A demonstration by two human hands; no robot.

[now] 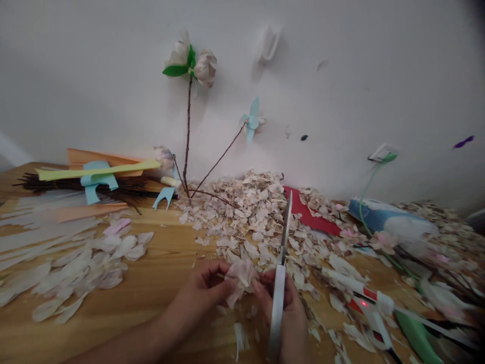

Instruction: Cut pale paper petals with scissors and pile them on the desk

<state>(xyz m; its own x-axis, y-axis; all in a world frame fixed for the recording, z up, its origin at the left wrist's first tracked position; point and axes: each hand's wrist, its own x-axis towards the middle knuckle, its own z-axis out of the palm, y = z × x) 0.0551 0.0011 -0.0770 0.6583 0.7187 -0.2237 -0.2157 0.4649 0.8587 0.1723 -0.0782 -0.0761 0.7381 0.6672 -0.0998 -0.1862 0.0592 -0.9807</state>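
Observation:
A pale, thin petal cluster (pixel 240 278) is pinched between both hands, low in the middle of the head view. My left hand (pixel 206 290) closes thumb and fingers on its left side. My right hand (pixel 288 313) pinches its right edge, and it also keeps hold of scissors (pixel 278 298) with pale handles. Their blades point up and away from me. The palm hides part of the right fingers. Just beyond the hands lies a heap of dried petals (pixel 250 202). Larger loose petals (pixel 98 268) lie to the left.
Twigs with flower heads (pixel 206 68) and blue paper (pixel 252 119) lean at the wall. Coloured paper strips (pixel 102 172) cover a twig bundle on the left. On the right are a glue gun (pixel 375 318) with a red light, red paper (pixel 314 215) and a blue-white packet (pixel 390 220).

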